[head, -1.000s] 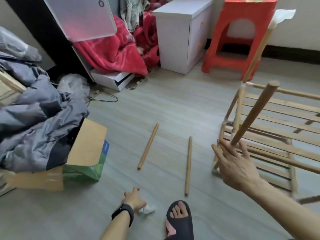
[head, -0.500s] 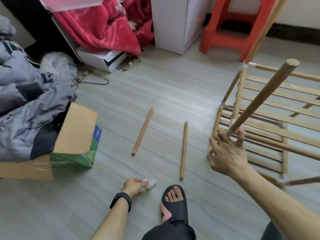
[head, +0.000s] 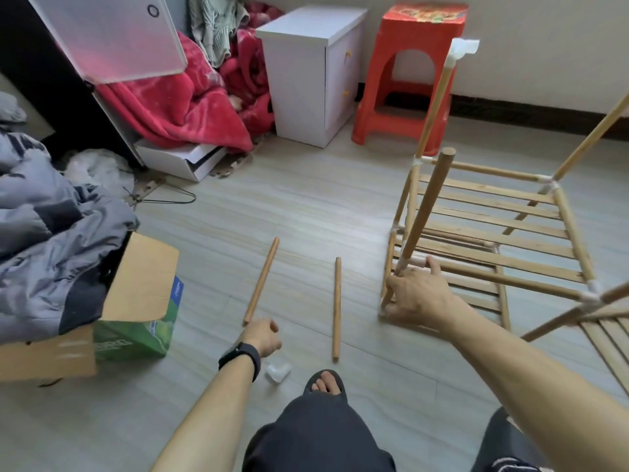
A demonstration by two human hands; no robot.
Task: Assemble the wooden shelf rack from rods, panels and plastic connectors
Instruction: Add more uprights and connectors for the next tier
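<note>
Rack (head: 510, 279) is standing half built. Right grip (head: 417, 294) is clamping the foot of a leaning rod (head: 424, 212); left grip (head: 263, 335) is curling empty, a loose rod (head: 261, 281) just ahead, a connector (head: 277, 371) just behind, both waiting.

A half-built wooden rack (head: 493, 233) of slatted panels, rods and white corner joints stands on the floor, a tilted rod (head: 427, 206) rising from its near-left corner. Left of the rack lie the nearer loose rod (head: 337, 306), the farther loose rod (head: 261, 280) and a clear plastic connector (head: 278, 371)
</note>
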